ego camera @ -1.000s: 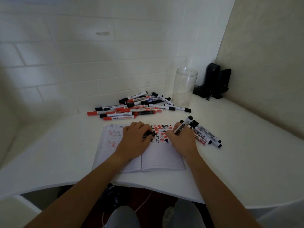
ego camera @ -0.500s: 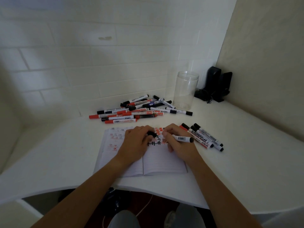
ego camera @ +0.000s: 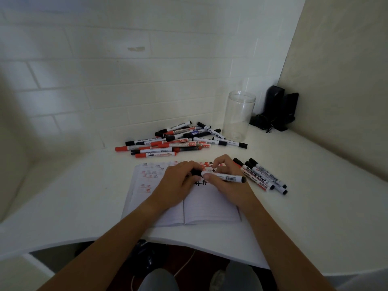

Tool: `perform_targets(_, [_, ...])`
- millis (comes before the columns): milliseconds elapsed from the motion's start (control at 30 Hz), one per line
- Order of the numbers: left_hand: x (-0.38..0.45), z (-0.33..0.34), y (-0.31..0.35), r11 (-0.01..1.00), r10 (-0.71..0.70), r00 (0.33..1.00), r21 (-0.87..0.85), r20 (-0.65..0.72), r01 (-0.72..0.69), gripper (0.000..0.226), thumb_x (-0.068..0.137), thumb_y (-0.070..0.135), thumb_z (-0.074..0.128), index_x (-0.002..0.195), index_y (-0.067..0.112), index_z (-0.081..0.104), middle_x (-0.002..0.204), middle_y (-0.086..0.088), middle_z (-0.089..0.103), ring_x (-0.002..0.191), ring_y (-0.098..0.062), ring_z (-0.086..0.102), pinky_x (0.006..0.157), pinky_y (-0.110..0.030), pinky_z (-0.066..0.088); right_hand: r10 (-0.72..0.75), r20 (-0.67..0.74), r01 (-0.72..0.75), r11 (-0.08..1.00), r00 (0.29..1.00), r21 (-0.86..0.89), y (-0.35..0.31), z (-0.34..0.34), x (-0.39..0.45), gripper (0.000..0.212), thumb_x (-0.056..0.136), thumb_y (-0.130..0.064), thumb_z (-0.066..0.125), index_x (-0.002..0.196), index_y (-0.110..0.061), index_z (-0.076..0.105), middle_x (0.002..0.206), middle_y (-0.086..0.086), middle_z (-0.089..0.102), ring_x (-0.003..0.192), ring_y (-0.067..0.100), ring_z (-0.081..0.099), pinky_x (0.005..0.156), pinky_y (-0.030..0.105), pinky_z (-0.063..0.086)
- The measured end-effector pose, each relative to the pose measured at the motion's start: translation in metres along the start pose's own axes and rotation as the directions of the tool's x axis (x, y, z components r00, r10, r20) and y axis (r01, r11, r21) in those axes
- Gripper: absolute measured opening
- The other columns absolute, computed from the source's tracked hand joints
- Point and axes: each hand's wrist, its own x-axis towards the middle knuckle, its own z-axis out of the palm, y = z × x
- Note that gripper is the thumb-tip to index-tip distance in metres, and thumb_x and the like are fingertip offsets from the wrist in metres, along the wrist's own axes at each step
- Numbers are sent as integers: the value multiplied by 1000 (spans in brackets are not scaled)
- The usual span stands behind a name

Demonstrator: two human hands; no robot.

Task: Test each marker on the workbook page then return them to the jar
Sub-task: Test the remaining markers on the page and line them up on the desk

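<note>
Our right hand (ego camera: 228, 183) grips the marker (ego camera: 225, 177), light, stiff and slick; our left hand (ego camera: 178, 183) pinches its cap (ego camera: 196, 172) at nine o'clock.

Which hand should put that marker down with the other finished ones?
Probably the right hand. Its fingers already hold the marker, and the small group of markers lies just to its right, beside the workbook. The left hand grips only the black cap, farther from them.
</note>
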Motion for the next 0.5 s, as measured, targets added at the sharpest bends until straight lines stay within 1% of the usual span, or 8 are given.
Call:
perform_targets(67, [-1, 0, 0, 1000, 17, 1000, 15, 11, -17, 26, 100, 32, 58, 125, 28, 62, 100, 12, 62, 95, -3, 57, 81, -28, 48, 3, 15, -4, 1000, 1000, 14, 0, -1, 1, 25, 91, -21, 78, 95, -12, 55, 64, 11, 53, 54, 12, 40, 49, 24, 33])
perform_targets(133, [-2, 1, 0, 999, 15, 1000, 44, 13, -16, 29, 100, 39, 51, 123, 29, 65, 98, 12, 58, 93, -2, 52, 79, -24, 44, -7, 48, 7, 1000, 999, 9, -1, 0, 1, 23, 89, -22, 80, 94, -11, 59, 70, 11, 58, 56, 11, 45, 51, 23, 36])
perform_targets(200, [-3, 1, -1, 997, -9, 1000, 79, -14, 10, 30, 99, 40, 49, 116, 25, 68, 98, 7, 57, 92, -9, 51, 78, -28, 44, -6, 61, 4, 999, 998, 41, -4, 0, 0, 20, 93, -26, 75, 97, -10, 63, 74, 13, 60, 57, 13, 50, 52, 26, 40])
perform_targets(267, [-3, 2, -1, 992, -52, 996, 110, -76, 60, 23, 100, 32, 54, 113, 20, 69, 97, 3, 54, 90, -12, 49, 76, -25, 41, 13, 14, -14, 997, 1000, 76, -6, -2, -1, 21, 102, -31, 61, 99, -11, 65, 71, 18, 57, 56, 22, 50, 51, 30, 40])
perform_targets(333, [-4, 2, 0, 986, -96, 986, 122, -135, 113, 18, 99, 24, 59, 113, 18, 69, 96, 3, 51, 90, -11, 46, 77, -18, 37, 40, -85, -33, 996, 996, 82, -6, -5, 0, 25, 106, -32, 54, 98, -14, 68, 74, 21, 59, 58, 25, 53, 52, 32, 43])
perform_targets(400, [-4, 2, 1, 983, -116, 981, 122, -153, 135, 18, 98, 23, 60, 113, 18, 69, 97, 4, 51, 90, -10, 46, 78, -14, 36, 34, -160, -33, 999, 987, 8, -1, -6, 3, 19, 103, -25, 59, 92, -17, 72, 73, 11, 64, 62, 21, 59, 56, 34, 48])
perform_targets(433, [-4, 1, 2, 984, -114, 982, 119, -148, 132, 19, 97, 23, 61, 113, 19, 70, 97, 4, 51, 90, -10, 47, 78, -14, 38, 20, -177, -33, 997, 984, -71, 2, -6, 4, 16, 101, -22, 63, 90, -19, 73, 71, 1, 66, 64, 15, 61, 60, 30, 50])
perform_targets(500, [-4, 0, 3, 989, -109, 984, 88, -142, 123, 21, 96, 22, 64, 116, 20, 69, 100, 6, 54, 92, -9, 52, 81, -16, 43, -27, -154, -13, 968, 988, -251, 8, -2, 5, 11, 97, -20, 69, 87, -21, 73, 72, -11, 67, 66, 5, 61, 64, 19, 48])
